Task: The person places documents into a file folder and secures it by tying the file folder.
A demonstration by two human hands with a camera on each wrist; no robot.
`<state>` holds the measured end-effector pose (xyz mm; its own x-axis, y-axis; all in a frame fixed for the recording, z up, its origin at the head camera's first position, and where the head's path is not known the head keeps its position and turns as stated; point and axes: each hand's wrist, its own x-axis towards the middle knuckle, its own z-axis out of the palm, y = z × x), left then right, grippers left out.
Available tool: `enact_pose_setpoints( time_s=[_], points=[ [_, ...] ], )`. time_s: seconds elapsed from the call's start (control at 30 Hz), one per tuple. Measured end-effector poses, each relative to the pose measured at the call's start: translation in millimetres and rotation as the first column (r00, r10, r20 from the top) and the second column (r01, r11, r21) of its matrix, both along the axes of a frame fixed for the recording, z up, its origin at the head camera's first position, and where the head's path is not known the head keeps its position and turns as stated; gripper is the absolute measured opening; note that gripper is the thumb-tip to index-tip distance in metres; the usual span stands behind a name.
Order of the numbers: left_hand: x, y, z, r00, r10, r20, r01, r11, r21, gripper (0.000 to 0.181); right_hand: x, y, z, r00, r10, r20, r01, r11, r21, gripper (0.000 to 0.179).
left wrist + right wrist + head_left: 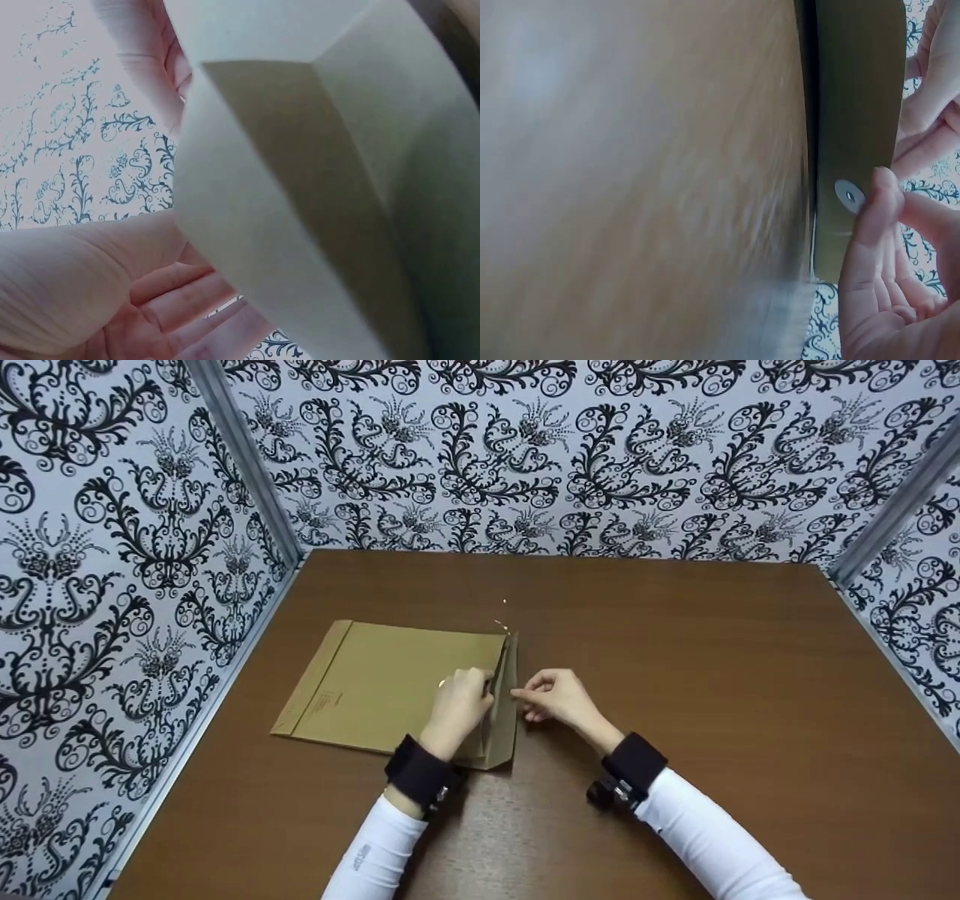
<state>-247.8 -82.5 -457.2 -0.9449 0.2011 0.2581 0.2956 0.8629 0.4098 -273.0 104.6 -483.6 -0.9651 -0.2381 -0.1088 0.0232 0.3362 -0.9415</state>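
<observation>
A large flat brown paper envelope (pixel 397 675) lies on the table, its open end toward the right. My left hand (pixel 461 705) grips the edge of the envelope's mouth, fingers curled at the opening. On the other side, my right hand (pixel 559 697) pinches the raised flap (pixel 506 727) between thumb and forefinger. A round white button (pixel 849 196) sits on the flap beside the right fingertips. In the left wrist view, the folded paper gusset (pixel 300 172) spreads between the two hands. Beside the left knuckles, a small pale spot (pixel 442 683) shows on the envelope.
The brown wooden table (pixel 712 660) extends to the right and behind the envelope. Thin light strands (pixel 502 625) lie by the envelope's far right corner. Patterned black-and-white walls (pixel 525 457) enclose the table at the back and sides. Each wrist wears a black strap (pixel 634 765) with a camera.
</observation>
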Motion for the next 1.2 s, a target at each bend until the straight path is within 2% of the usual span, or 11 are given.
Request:
enact_pose_setpoints(
  time_s=[0.1,0.17,0.3,0.67,0.83,0.93,1.03,1.2],
  points=[
    [0.7,1.6,-1.9,1.000,0.002,-0.016,-0.003,1.000,-0.028,0.028,0.0,3.4,0.0,0.999,0.041,0.010,-0.042,0.997,0.058,0.022],
    [1.2,2.7,-2.7,1.000,-0.007,-0.004,0.007,1.000,-0.020,0.023,-0.2,4.7,-0.1,0.997,0.074,0.020,-0.076,0.993,0.088,0.022],
    [2.2,4.2,-5.2,1.000,-0.024,0.002,0.024,0.999,-0.023,0.012,-0.9,6.0,0.4,0.991,0.127,0.039,-0.131,0.986,0.101,0.022],
    [4.2,4.6,-10.4,0.999,-0.016,0.039,0.020,0.996,-0.090,0.011,-1.2,7.1,1.7,0.989,0.134,0.056,-0.138,0.987,0.085,0.020],
    [3.4,-7.8,-9.5,0.996,-0.050,0.067,0.060,0.985,-0.159,0.011,-1.9,8.7,1.6,0.989,0.135,0.054,-0.140,0.985,0.097,0.020],
    [2.7,-19.3,-7.7,0.990,-0.061,0.124,0.084,0.977,-0.196,0.031,-3.1,10.7,1.4,0.989,0.139,0.049,-0.143,0.984,0.105,0.020],
    [2.0,-31.5,-6.2,0.982,-0.039,0.185,0.081,0.971,-0.225,0.058,-4.3,13.1,1.5,0.990,0.132,0.045,-0.136,0.983,0.124,0.020],
    [0.1,-48.8,-5.3,0.959,0.010,0.282,0.057,0.972,-0.229,0.092,-6.2,19.0,3.1,0.993,0.116,0.030,-0.119,0.980,0.160,0.019]
  ],
)
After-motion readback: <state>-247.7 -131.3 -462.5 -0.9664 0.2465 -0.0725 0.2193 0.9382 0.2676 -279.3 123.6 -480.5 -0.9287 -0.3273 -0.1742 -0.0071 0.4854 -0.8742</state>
